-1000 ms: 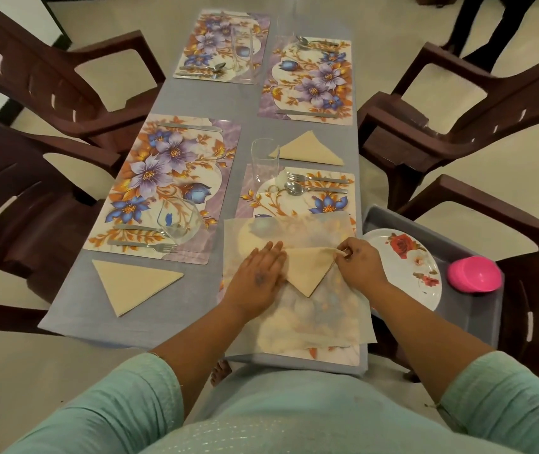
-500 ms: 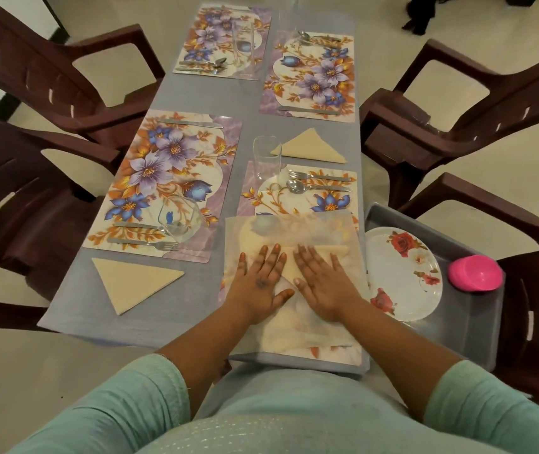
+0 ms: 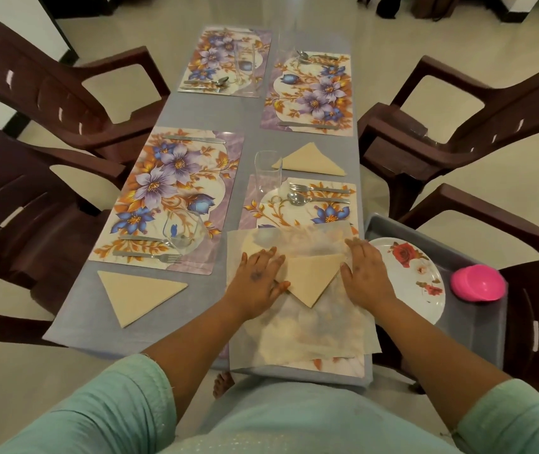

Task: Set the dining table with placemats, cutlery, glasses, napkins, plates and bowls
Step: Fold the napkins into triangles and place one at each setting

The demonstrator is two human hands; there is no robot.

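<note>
A beige napkin (image 3: 310, 276) folded into a triangle lies on a pile of thin unfolded napkins (image 3: 307, 326) covering the near right floral placemat (image 3: 304, 217). My left hand (image 3: 258, 283) rests flat with straight fingers on the napkin's left corner. My right hand (image 3: 364, 273) lies flat at its right corner. Two more folded napkins lie on the grey table (image 3: 75, 319): one near left (image 3: 137, 294), one further right (image 3: 309, 160). A fork and spoon (image 3: 317, 194) and a tall glass (image 3: 267, 172) sit on the near right placemat.
Three other floral placemats (image 3: 170, 198) carry cutlery and glasses. A grey tray (image 3: 471, 326) on the right chair holds a floral plate (image 3: 415, 276) and a pink bowl (image 3: 477, 283). Brown plastic chairs (image 3: 477, 126) flank both table sides.
My right hand slid from the middle of the napkin out to its right corner, so the folded triangle now shows between both hands. My left hand stayed in place.
</note>
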